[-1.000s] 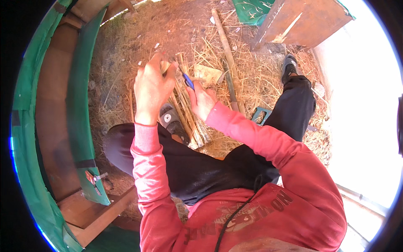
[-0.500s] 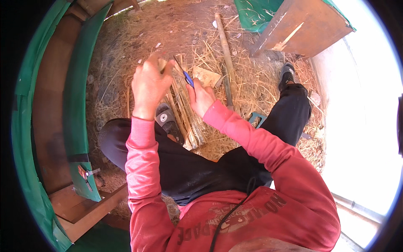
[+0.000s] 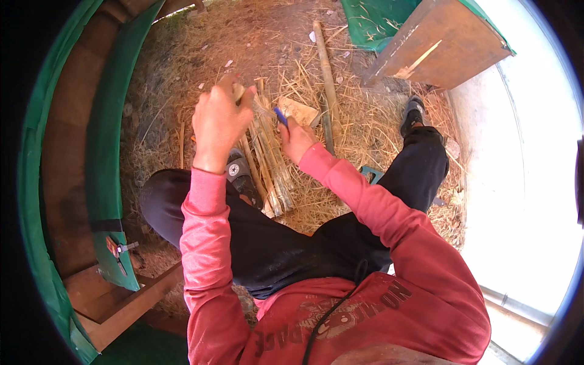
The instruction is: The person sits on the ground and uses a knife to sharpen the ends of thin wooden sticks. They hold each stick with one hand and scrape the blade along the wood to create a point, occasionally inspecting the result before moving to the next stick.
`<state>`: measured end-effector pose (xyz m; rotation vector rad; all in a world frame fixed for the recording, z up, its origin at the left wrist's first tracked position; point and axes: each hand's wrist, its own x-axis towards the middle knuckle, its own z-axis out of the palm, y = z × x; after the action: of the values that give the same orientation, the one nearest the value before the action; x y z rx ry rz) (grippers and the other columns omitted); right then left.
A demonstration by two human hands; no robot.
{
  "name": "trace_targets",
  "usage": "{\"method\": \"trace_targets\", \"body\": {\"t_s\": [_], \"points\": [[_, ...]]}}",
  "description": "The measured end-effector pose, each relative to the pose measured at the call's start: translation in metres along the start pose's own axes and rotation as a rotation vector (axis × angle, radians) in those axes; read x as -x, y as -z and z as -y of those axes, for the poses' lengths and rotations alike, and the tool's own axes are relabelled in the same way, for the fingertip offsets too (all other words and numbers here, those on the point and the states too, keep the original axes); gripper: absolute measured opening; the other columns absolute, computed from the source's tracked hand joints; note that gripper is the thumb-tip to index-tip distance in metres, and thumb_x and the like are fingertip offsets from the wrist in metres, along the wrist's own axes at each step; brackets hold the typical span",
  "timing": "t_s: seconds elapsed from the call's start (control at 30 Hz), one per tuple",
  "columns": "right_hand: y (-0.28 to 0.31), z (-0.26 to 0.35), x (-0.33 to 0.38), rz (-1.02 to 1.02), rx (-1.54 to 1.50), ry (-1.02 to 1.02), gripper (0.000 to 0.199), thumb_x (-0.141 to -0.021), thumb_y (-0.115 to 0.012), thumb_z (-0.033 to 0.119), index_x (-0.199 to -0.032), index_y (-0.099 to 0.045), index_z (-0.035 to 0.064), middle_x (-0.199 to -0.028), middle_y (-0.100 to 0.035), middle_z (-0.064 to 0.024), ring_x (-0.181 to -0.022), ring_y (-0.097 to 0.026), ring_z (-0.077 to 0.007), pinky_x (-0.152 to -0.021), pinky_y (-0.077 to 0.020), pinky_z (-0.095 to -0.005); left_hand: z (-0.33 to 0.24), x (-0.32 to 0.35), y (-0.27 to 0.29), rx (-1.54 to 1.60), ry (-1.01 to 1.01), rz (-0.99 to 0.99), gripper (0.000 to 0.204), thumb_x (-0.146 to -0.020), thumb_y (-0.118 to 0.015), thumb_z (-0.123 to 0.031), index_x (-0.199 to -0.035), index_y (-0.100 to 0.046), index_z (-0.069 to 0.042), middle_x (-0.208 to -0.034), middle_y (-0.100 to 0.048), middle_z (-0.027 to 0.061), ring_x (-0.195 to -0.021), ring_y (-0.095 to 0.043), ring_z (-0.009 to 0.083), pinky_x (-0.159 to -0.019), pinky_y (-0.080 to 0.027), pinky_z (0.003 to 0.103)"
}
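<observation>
My left hand [image 3: 220, 128] is raised over the ground in front of me, its fingers closed round a pale piece [image 3: 238, 92] whose kind I cannot make out. To the right and slightly lower, my right hand [image 3: 298, 141] grips a knife [image 3: 280, 115] by its blue handle; the blade is too blurred to see now. The two hands are apart. Below and between them, a row of long split strips [image 3: 267, 161], bamboo by their look, lies on the straw beside my sandalled foot [image 3: 238, 171].
A pale wooden block [image 3: 298, 111] lies beyond my right hand, near a long bamboo pole [image 3: 326, 70]. A teal tool handle [image 3: 371, 174] shows beside my right leg. A brown wooden box [image 3: 441, 52] stands at far right, a green-covered panel [image 3: 109, 140] at left.
My right hand has shifted slightly right, and the knife has drawn away from the left hand; its dark blade showed earlier. My left hand has barely moved.
</observation>
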<state>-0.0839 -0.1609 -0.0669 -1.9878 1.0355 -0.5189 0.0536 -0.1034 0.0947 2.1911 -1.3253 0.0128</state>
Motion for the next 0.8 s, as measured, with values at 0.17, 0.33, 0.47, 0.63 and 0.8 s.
{"method": "trace_targets", "body": {"t_s": [0.17,0.33,0.47,0.63,0.8], "points": [[-0.015,-0.030,0.009,-0.141,0.360,0.066,0.026,-0.102,-0.048,0.021,-0.108,-0.056,-0.0036,-0.060,-0.062,-0.0196,-0.052,-0.063,-0.0386,-0.051,-0.0522,-0.0477,-0.010,-0.008,-0.004,0.003,0.014,0.024,0.028,-0.086,-0.069,-0.030,-0.094,-0.065,-0.003,-0.082,-0.070,0.0231,-0.084,-0.068,0.0444,-0.073,-0.053,0.050],[0.004,0.019,0.005,0.089,0.038,-0.051,0.032,-0.100,-0.051,0.026,-0.113,-0.056,-0.0025,-0.073,-0.065,-0.0296,-0.065,-0.066,-0.0459,-0.058,-0.0535,-0.0517,0.003,-0.008,0.002,0.013,0.081,0.010,0.028,-0.087,-0.069,-0.029,-0.091,-0.064,-0.002,-0.083,-0.069,0.0240,-0.085,-0.067,0.0451,-0.073,-0.052,0.050],[-0.027,-0.080,-0.010,-0.032,0.296,0.013,0.035,-0.101,-0.050,0.026,-0.116,-0.057,-0.0048,-0.072,-0.065,-0.0286,-0.065,-0.066,-0.0453,-0.060,-0.0541,-0.0500,-0.008,-0.011,0.000,0.023,0.042,0.024,0.031,-0.087,-0.069,-0.032,-0.091,-0.064,-0.002,-0.083,-0.068,0.0239,-0.087,-0.066,0.0458,-0.074,-0.051,0.050],[0.000,0.025,0.009,0.001,-0.030,-0.016,0.029,-0.099,-0.054,0.024,-0.113,-0.055,-0.0017,-0.072,-0.064,-0.0263,-0.071,-0.063,-0.0469,-0.068,-0.0507,-0.0554,0.000,-0.003,0.000,-0.031,0.066,0.013,0.033,-0.086,-0.070,-0.033,-0.090,-0.064,-0.001,-0.080,-0.068,0.0217,-0.084,-0.066,0.0448,-0.073,-0.051,0.050],[-0.021,-0.037,-0.007,-0.001,0.169,-0.068,0.024,-0.100,-0.052,0.024,-0.104,-0.055,0.0002,-0.072,-0.064,-0.0263,-0.069,-0.063,-0.0479,-0.066,-0.0495,-0.0553,0.000,-0.010,0.005,0.012,0.064,0.017,0.031,-0.087,-0.068,-0.031,-0.095,-0.065,-0.001,-0.080,-0.068,0.0233,-0.085,-0.066,0.0454,-0.074,-0.051,0.050]]}}
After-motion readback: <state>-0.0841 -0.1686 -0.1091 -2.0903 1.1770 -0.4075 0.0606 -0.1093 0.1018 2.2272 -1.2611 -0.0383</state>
